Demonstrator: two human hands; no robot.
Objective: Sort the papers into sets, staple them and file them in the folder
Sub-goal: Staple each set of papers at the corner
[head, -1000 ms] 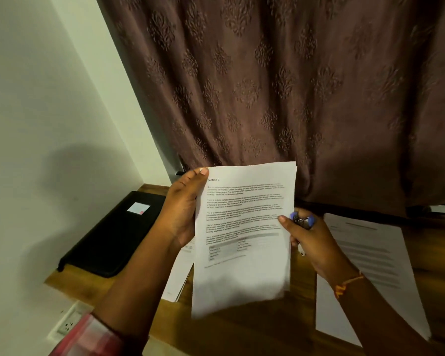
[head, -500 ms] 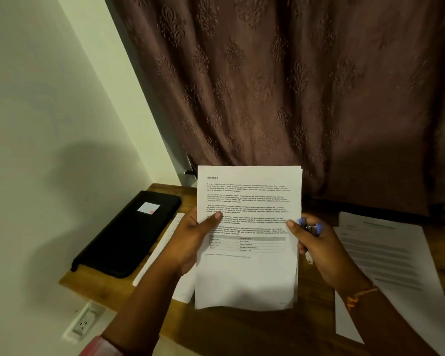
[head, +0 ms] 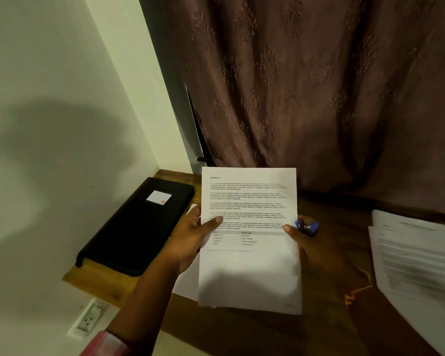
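I hold a set of printed papers [head: 249,268] upright above the wooden table, its top sheet headed "Section 3". My left hand [head: 190,240] grips the set's left edge, thumb on the front. My right hand [head: 308,242] pinches the right edge with its thumb and also grips a blue stapler [head: 307,226] behind the sheets. A black folder [head: 136,227] with a small white label lies shut at the table's far left. More papers [head: 416,263] lie spread on the table to the right. Another white sheet [head: 188,286] lies under my left hand.
The wooden table [head: 95,278] ends at a pale wall on the left, where a wall socket [head: 88,319] sits below the table edge. A brown patterned curtain [head: 306,86] hangs along the back.
My left hand slid from the top left corner of the papers down to the middle of the left edge. The papers have straightened into a squared set.
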